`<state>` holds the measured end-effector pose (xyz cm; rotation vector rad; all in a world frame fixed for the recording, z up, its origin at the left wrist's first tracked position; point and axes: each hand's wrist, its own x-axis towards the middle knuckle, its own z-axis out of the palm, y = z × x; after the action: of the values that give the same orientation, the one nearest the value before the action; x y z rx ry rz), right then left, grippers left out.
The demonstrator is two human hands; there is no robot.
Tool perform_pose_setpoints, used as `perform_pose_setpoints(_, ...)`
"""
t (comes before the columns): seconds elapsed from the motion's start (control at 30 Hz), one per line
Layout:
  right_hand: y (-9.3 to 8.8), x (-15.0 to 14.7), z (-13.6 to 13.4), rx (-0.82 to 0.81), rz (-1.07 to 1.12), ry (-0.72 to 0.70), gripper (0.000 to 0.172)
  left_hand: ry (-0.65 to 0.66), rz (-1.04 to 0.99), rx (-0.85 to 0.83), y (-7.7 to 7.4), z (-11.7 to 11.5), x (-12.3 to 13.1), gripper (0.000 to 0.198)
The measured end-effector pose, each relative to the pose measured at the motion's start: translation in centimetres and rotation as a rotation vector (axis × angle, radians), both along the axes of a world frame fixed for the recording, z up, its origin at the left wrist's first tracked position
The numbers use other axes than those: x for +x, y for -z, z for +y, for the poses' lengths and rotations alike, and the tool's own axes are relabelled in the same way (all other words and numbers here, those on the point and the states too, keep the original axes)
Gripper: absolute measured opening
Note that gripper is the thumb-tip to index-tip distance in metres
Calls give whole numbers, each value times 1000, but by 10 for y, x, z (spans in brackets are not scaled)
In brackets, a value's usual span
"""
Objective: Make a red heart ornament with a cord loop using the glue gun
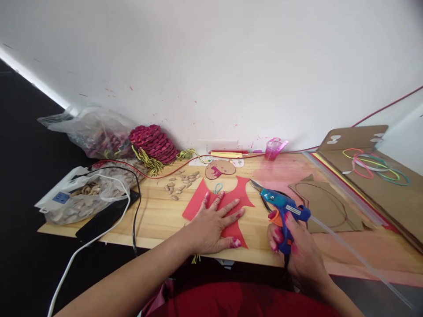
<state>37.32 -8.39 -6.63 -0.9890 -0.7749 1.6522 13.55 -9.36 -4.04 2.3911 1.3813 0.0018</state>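
My left hand [216, 220] lies flat with its fingers spread on a red paper cutout [194, 202], hiding part of it. A small teal loop [218, 188] shows just beyond the fingertips. My right hand [297, 246] is wrapped round the handle of a blue hot glue gun [284, 204] with an orange trigger. A long clear glue stick [357, 259] sticks out of its back end. The gun's nozzle points toward the paper. Scissors [256, 185] lie beside the cutout, partly hidden by the gun. Past the paper sits a round piece of cardboard [221, 168] with magenta stains.
Peanut shells [180, 188] are scattered left of the paper. Bags of shells [71, 213], a magenta shell-covered piece [153, 145] and cables [127, 198] crowd the left. A pink cup [272, 149] stands by the wall. Cardboard [325, 204] and coloured loops [373, 165] lie right.
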Motion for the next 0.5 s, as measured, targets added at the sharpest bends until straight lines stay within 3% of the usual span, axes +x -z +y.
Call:
perform_pose_setpoints(0.13,-1,-1,1,-12,50,26,37,59,-4,42,3,0,-5,70)
perform_pose_setpoints(0.3,-5,-6,1,35,25,65,39,87,23,97,8,-2,-7,79)
perform_pose_setpoints(0.5,-3,-7,0,96,7,86,37,-34,103,148,17,-12,-3,95)
